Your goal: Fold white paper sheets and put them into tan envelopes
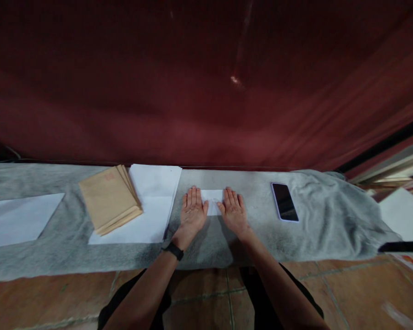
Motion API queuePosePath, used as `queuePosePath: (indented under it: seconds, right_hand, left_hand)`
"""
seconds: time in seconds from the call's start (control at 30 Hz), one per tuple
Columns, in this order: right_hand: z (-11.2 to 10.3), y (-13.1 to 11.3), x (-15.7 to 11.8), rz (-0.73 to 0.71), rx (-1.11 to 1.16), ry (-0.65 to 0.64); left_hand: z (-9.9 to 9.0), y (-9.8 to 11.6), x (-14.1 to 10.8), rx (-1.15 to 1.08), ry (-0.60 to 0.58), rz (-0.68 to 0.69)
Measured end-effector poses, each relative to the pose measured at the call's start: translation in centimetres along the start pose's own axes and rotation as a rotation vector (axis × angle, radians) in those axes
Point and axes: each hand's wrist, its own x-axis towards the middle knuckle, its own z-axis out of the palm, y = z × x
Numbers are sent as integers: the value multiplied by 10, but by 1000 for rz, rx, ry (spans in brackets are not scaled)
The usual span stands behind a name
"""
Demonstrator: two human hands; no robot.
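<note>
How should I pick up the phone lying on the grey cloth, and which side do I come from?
Best to bring your right hand, the nearer one, in from above and pinch the phone across its middle by the two long edges. It lies flat, screen up, on the grey cloth, with both long edges exposed; its narrow shape should suit a thumb-and-fingers span.

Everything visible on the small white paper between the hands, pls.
The small white paper is a plain, roughly rectangular piece, lying flat on the grey cloth. No writing shows. The left hand and right hand flank it, open, thumbs reaching over its sides and partly hiding them. Whether it's folded or layered, I can't tell.
</note>
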Motion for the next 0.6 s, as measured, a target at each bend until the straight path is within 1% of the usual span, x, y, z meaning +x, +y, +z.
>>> queuePosePath:
  seconds: [0.13, 0.23, 0.33, 0.4, 0.53, 0.6]
  right_hand:
    - [1, 2, -2, 7, 5, 27]
    - [1, 4, -3, 4, -1, 26]
    - [0, 6, -3, 5, -6, 9]
    - [0, 8, -4, 9, 0, 4]
    - [1, 13, -5, 19, -2, 18]
    - [3, 15, -5, 18, -10, 33]
  left_hand:
    - [3, -3, -2, -7, 15, -35]
    - [2, -6, -3, -5, 21, -48]
    - [-1, -8, -5, -3, 33, -49]
    - [-3, -10, -7, 6, 21, -60]
    - [-8, -10, -12, 21, 4, -90]
    - [-14, -12, -13, 22, 8, -79]
